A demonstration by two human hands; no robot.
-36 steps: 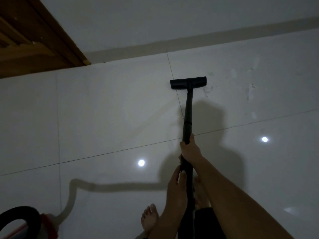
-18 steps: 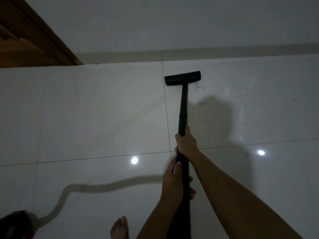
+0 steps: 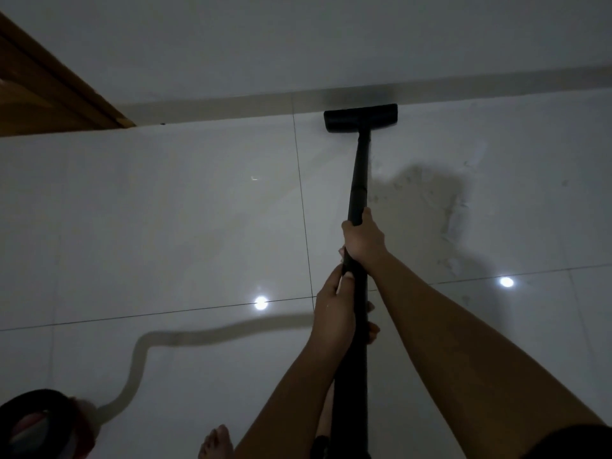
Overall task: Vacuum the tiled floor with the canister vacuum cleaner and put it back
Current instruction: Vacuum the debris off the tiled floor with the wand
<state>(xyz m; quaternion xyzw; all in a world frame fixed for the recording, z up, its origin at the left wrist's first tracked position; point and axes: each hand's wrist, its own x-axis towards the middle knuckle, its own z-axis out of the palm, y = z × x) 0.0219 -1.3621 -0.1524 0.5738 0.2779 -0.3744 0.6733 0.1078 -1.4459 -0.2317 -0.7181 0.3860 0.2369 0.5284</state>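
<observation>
I hold the black vacuum wand [image 3: 358, 180] with both hands. My right hand [image 3: 363, 238] grips it higher up, my left hand [image 3: 334, 308] wraps it just below. The black floor nozzle [image 3: 361, 118] lies flat on the glossy white tiled floor [image 3: 172, 220], right against the baseboard [image 3: 215, 106]. The red and black canister [image 3: 43, 425] sits at the bottom left corner, partly cut off. A grey hose [image 3: 212, 334] curves from it across the tiles toward my hands. Dusty smears [image 3: 457, 220] mark the tile right of the wand.
A wooden door frame [image 3: 56, 91] fills the upper left corner. The white wall [image 3: 331, 38] runs along the top. My bare foot [image 3: 217, 442] stands on the tiles at the bottom, left of the wand. Ceiling lights reflect in the floor.
The nozzle has slid forward from mid-tile to the baseboard. My view shifted so the canister shows again at the bottom left.
</observation>
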